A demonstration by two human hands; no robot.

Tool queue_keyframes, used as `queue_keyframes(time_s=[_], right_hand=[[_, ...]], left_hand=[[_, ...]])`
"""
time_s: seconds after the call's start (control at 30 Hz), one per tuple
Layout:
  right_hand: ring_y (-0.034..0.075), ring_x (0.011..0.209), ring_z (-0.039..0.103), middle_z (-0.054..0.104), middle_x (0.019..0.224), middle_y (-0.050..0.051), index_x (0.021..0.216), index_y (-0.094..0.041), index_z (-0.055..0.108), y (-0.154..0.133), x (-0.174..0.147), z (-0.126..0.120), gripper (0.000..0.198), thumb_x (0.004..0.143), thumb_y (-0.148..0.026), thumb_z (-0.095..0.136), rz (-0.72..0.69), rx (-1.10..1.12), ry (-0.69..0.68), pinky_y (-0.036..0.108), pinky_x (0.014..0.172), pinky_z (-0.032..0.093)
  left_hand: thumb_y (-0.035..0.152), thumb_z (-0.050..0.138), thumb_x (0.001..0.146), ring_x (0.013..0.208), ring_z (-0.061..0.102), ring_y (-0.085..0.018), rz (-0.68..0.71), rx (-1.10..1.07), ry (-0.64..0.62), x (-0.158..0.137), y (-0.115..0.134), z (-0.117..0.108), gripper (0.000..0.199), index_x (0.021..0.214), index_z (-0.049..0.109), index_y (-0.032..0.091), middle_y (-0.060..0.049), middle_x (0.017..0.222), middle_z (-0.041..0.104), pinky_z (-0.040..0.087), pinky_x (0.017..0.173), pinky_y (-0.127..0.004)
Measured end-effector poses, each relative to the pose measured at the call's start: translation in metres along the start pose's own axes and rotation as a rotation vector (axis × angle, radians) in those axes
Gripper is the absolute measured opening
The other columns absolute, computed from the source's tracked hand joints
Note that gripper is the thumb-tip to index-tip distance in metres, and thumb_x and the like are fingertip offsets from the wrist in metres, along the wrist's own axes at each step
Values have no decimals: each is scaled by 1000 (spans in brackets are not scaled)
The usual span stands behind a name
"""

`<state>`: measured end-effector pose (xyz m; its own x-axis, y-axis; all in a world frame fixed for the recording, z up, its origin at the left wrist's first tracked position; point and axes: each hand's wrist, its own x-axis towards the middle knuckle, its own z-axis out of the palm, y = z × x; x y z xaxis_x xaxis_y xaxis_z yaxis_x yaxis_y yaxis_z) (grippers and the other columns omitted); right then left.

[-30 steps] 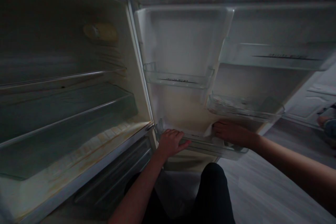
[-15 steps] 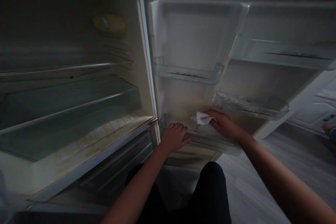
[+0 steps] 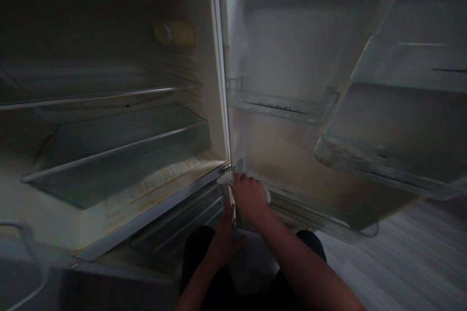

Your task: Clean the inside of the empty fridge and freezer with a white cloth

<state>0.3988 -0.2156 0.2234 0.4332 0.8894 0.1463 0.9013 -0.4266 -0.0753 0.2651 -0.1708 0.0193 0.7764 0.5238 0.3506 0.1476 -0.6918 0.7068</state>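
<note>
On my left I saw a greenish glass shelf (image 3: 124, 130), and higher than it a yellowish rounded object (image 3: 178, 34). On my right was a grey, streaked floor (image 3: 412, 248).

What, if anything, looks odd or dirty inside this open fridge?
Yellow-brown stains streak the front of the compartment floor, below the lower glass shelf, standing out against its pale surface. A clear door bin on the right also shows dark specks, too dim to identify.
</note>
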Motion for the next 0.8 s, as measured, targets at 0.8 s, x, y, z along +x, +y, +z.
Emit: queue_keyframes(time_s=[0.8], right_hand=[[32, 94, 71, 74, 107, 15, 111, -23, 71, 231, -150, -17, 45, 101, -49, 35, 325, -79, 103, 41, 76, 53]], left_hand=[[44, 58, 95, 107, 66, -22, -126, -440, 175, 42, 65, -38, 37, 125, 55, 24, -10, 120, 64, 58, 89, -39]])
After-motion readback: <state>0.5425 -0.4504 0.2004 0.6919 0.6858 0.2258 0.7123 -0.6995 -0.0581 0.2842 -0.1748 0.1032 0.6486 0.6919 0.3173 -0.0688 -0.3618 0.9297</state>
